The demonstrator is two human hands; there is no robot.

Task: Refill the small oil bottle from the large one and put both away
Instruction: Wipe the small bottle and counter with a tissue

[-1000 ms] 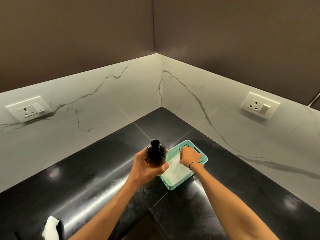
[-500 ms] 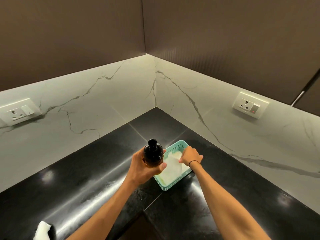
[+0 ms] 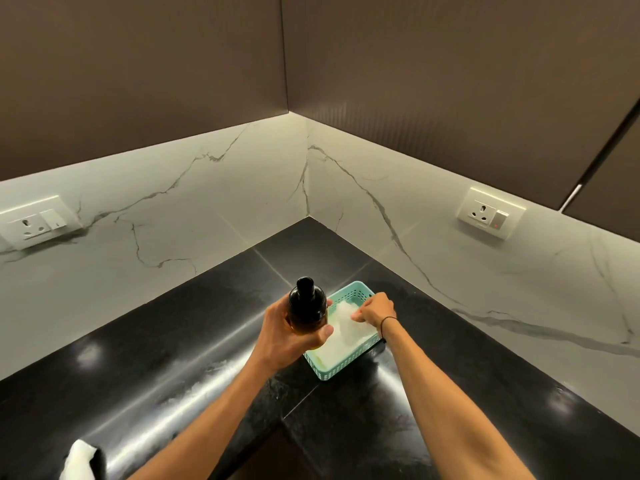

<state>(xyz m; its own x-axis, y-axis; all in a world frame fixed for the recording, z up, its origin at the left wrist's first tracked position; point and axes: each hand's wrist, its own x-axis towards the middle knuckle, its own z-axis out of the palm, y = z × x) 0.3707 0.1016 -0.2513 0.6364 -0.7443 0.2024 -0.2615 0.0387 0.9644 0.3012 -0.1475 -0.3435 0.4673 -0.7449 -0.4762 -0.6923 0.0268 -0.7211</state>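
Observation:
My left hand [image 3: 284, 336] grips a small dark amber oil bottle [image 3: 307, 306] with a black cap, held upright above the black counter just left of a teal basket [image 3: 341, 370]. White paper [image 3: 341, 336] lines the basket. My right hand [image 3: 375, 311] reaches into the basket, with its fingers pinching the white paper near the far side. The large oil bottle is not in view.
The black stone counter [image 3: 173, 358] fills a corner under marble backsplash walls. A socket [image 3: 33, 223] sits on the left wall and another socket [image 3: 490, 213] on the right. A white object [image 3: 79, 460] lies at the counter's near left edge. Dark cabinets hang overhead.
My right hand has shifted slightly inside the basket and lifted the white paper a little. My left hand keeps the bottle beside the basket. The view has drifted a little.

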